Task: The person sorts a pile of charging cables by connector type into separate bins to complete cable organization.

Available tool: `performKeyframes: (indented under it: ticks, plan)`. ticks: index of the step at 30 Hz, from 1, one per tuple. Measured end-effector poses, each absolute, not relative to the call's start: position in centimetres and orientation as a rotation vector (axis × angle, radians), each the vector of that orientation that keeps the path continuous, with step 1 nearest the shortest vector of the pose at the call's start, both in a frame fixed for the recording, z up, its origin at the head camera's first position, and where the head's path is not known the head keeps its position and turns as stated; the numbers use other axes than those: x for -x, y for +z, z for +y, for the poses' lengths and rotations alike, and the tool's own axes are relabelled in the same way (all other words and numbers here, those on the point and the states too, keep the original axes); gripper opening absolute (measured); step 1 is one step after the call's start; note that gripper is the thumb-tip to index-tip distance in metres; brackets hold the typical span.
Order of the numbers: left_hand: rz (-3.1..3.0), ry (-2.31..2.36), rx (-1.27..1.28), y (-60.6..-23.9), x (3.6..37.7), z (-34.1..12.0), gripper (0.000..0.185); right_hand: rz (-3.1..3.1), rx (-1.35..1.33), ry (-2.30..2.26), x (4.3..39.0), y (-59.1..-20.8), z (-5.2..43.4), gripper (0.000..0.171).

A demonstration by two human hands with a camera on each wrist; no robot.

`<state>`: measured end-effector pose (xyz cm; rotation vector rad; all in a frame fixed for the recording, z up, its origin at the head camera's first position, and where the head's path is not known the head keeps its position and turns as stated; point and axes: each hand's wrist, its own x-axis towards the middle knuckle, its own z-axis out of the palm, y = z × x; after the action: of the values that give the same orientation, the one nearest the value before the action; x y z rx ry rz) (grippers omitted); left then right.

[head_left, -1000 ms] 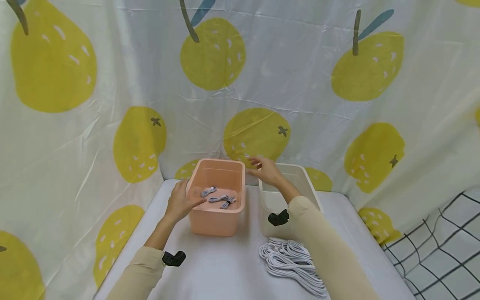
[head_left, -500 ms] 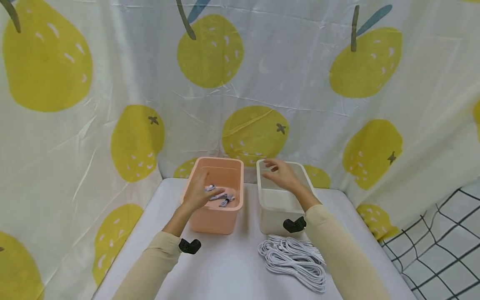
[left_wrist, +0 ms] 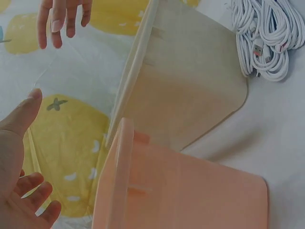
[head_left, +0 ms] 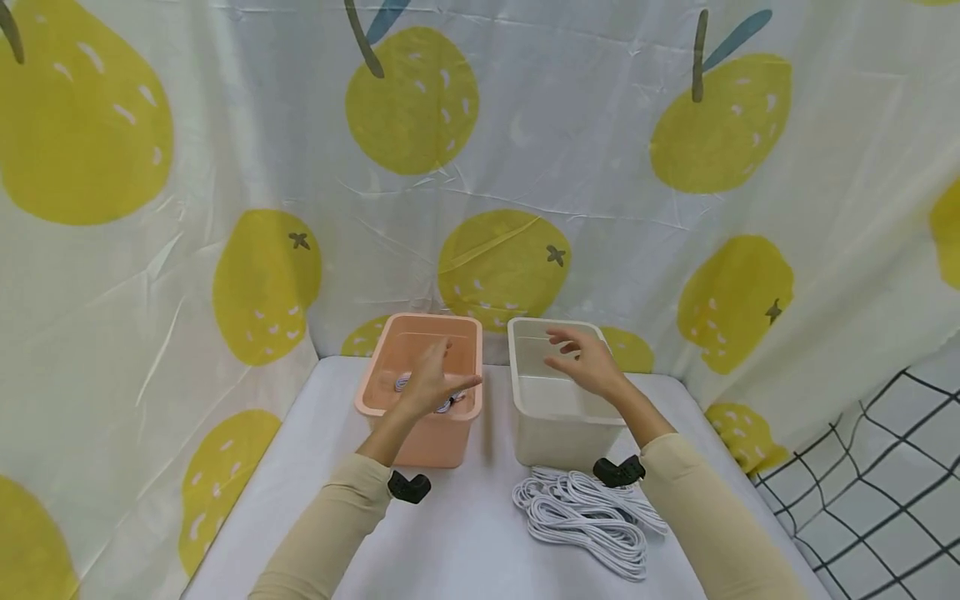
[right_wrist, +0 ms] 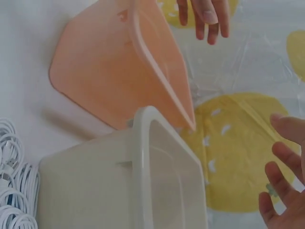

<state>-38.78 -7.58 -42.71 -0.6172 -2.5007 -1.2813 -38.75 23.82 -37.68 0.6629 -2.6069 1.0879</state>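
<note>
- Where the loose cable pile point(head_left: 581, 521) lies nearest me, my right sleeve could snag it.
- My left hand point(head_left: 431, 385), fingers relaxed and empty, hovers over the pink bin point(head_left: 390, 400) holding bundled cables point(head_left: 402, 383).
- My right hand point(head_left: 588, 367), fingers spread and empty, hovers over the white bin point(head_left: 558, 437); a careless drop could tip it.

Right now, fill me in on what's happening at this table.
A person stands at a white table with two bins side by side. The left hand hovers open over the pink bin, which holds a few small bundled cables. The right hand hovers open over the white bin, which looks empty. Neither hand holds anything. A pile of loose white cables lies in front of the white bin.
</note>
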Motion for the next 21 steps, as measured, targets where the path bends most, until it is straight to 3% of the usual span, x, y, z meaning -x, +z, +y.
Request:
performKeyframes:
  ticks: [9,21]
  plan:
    - [-2.555,-1.315,0.616,-43.8,39.0,-4.1,0.101,-2.55,-0.64,1.151,36.9,-39.7,27.1,0.049]
    - [-2.592,-1.33,0.688,-44.8,38.7,0.2,0.095,-2.487,-0.553,1.147,33.6,-42.5,30.0,0.042]
